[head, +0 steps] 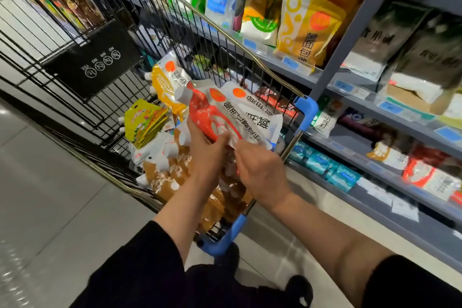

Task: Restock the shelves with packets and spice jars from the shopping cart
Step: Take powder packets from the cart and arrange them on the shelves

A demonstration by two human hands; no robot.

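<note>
Together, both hands meet over the shopping cart [155,40], above its blue-capped handle [303,110]. The left hand [207,150] curls its fingers and thumb round the lower edge of a red-and-white spouted packet [212,112], holding it up above the cart's load. The right hand [260,167], just beside the left, pinches the bottom edge of a second, white packet [252,112] lying against the red one; so two packets are held, one per hand, touching each other.

Below the hands, inside the cart, lies a heap of tan spouted pouches [175,177], too jumbled to count. Farther into the cart from the handle stands one yellow-and-white spouted packet [167,82], and beside it a fanned bundle of yellow sachets [145,122], number unclear. One black warning sign [95,62] hangs on the cart's folded seat flap.

To the right of the cart runs grey shelving [362,97], with at least four tiers in view. On the tier level with the cart's far rim one large yellow-and-white bag [307,30] stands upright, beside dark grey bags [390,37]. On the lowest tier, near the handle, sit teal packs [327,167], about five.
</note>
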